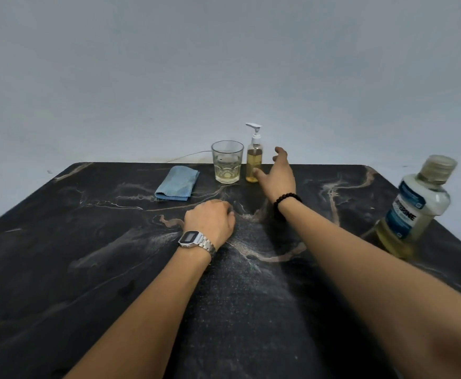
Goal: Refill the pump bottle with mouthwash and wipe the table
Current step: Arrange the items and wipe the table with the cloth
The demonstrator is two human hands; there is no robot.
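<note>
Head view is showing a dark marbled table (pixel 59 269) under a grey wall (pixel 224 64). Left of the centre, a folded blue cloth (pixel 176 183) is lying flat on the table. Near the middle of the frame the left hand (pixel 210 221) is resting on the table with its fingers curled under, holding nothing; a silver watch (pixel 195 240) is sitting on its wrist. Above it, a glass (pixel 227 161) with a little yellow liquid is standing just beside the pump bottle (pixel 254 160), which is upright and partly filled with yellow liquid. The right hand (pixel 278 173) is reaching beside the bottle with fingers spread open, its thumb touching or almost touching the bottle's base; I cannot tell which. A dark bead bracelet (pixel 287 199) is circling that wrist. At the right edge, the mouthwash bottle (pixel 415 209) is standing capped, well apart from the pump bottle.
</note>
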